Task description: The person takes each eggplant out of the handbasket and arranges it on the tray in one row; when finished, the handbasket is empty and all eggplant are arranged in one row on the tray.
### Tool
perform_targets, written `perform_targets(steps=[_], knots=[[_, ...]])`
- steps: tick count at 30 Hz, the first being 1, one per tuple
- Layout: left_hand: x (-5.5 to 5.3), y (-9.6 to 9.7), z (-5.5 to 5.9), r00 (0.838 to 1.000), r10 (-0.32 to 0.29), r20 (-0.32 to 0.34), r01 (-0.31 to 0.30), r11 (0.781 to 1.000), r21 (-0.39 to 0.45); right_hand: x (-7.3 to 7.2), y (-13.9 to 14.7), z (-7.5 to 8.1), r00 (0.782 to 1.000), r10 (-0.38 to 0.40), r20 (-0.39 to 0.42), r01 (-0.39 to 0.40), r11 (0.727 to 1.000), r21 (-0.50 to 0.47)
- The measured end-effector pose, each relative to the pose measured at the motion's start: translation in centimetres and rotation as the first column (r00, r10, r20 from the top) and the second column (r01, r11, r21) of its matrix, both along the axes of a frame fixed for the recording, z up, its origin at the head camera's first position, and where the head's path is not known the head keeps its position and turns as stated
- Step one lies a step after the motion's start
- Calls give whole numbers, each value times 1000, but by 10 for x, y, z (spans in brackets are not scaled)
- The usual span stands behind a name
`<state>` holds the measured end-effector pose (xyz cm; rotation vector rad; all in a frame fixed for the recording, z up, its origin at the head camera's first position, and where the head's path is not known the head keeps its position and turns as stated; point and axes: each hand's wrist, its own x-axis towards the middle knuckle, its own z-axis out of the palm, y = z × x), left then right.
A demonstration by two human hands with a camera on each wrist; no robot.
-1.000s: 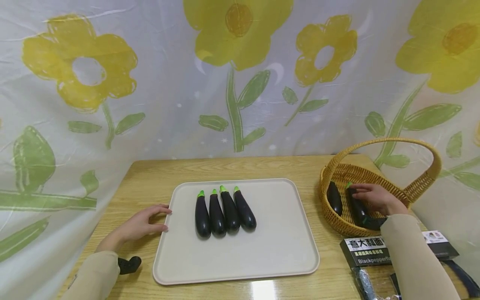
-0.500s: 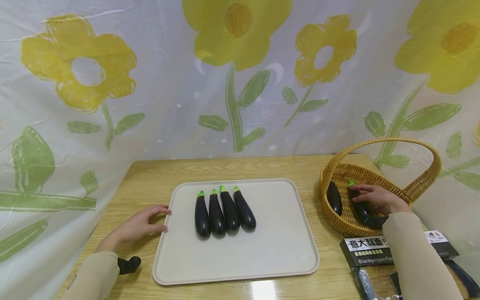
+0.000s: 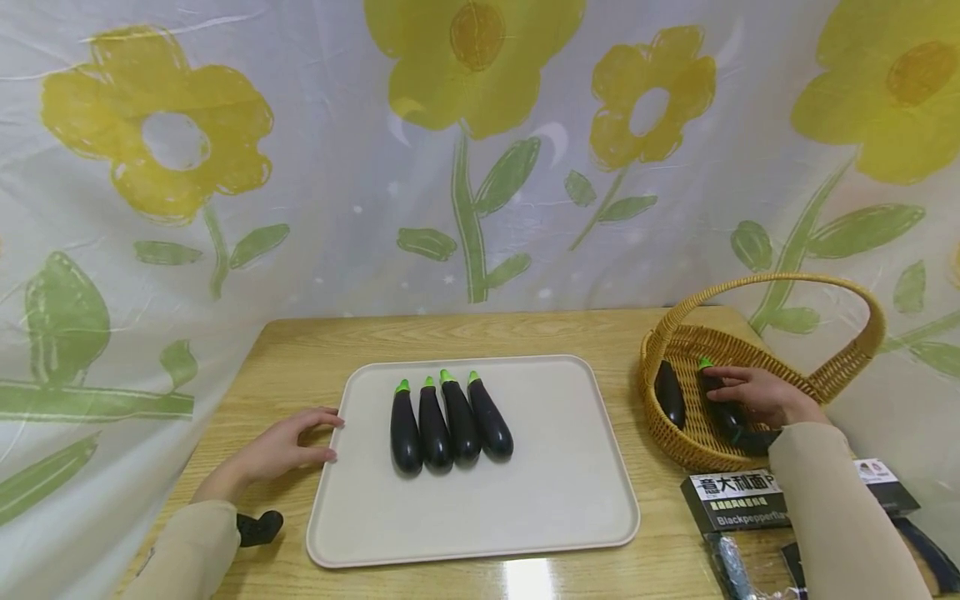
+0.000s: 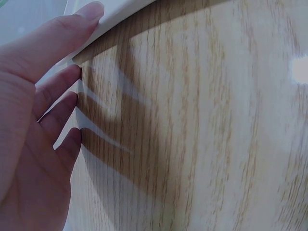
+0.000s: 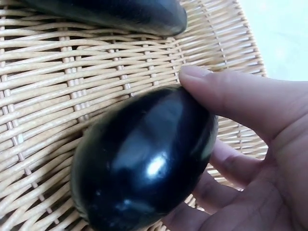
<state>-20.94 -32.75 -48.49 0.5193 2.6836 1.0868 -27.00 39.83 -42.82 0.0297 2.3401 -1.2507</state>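
Observation:
Inside the wicker basket [image 3: 678, 454], my right hand [image 3: 765, 396] grips a dark glossy eggplant [image 5: 144, 159], with the thumb on one side and the fingers curled round the other. Its green cap shows past the fingertips in the head view. A second eggplant [image 3: 670, 396] lies to the left in the same basket. My left hand [image 3: 281, 450] rests at the left edge of a cream tray [image 3: 555, 500], fingers loosely bent and its thumb [image 4: 89, 14] right at the rim. Several eggplants [image 3: 450, 425] lie side by side on the tray, green caps away from me.
A tall arched handle [image 3: 780, 279] rises over the basket. In front of it lie a black box [image 3: 738, 504] with printed lettering and a clear-wrapped packet [image 3: 731, 567], partly under the right sleeve. A flowered cloth [image 3: 315, 167] hangs behind the wooden table [image 3: 360, 333].
My right hand has shifted slightly to the right in the basket, and the eggplant's green cap has moved a little right with it. The left hand and the tray have stayed put.

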Motion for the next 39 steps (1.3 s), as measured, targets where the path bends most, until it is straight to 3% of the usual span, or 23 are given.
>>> perform_targets(steps=[6, 15, 20, 27, 33, 39], knots=[[0, 1, 1, 1000, 1, 3, -1, 1000, -1, 1, -5, 5, 1000, 3, -17, -3, 1000, 14], [-1, 3, -1, 1000, -3, 2, 3, 1000, 6, 14, -22, 28, 991, 26, -132, -18, 998, 63], [-1, 2, -2, 1000, -5, -4, 5, 1000, 9, 30, -30, 36, 974, 49, -221, -26, 994, 102], [-1, 0, -3, 1000, -3, 1, 3, 1000, 5, 60, -45, 47, 932, 99, -348, -41, 985, 169], [0, 0, -2, 1000, -2, -3, 2, 1000, 1, 83, -57, 52, 927, 120, -357, -74, 987, 141], [2, 1, 0, 1000, 2, -4, -2, 1000, -5, 100, -67, 54, 943, 181, -281, -194, 981, -20]])
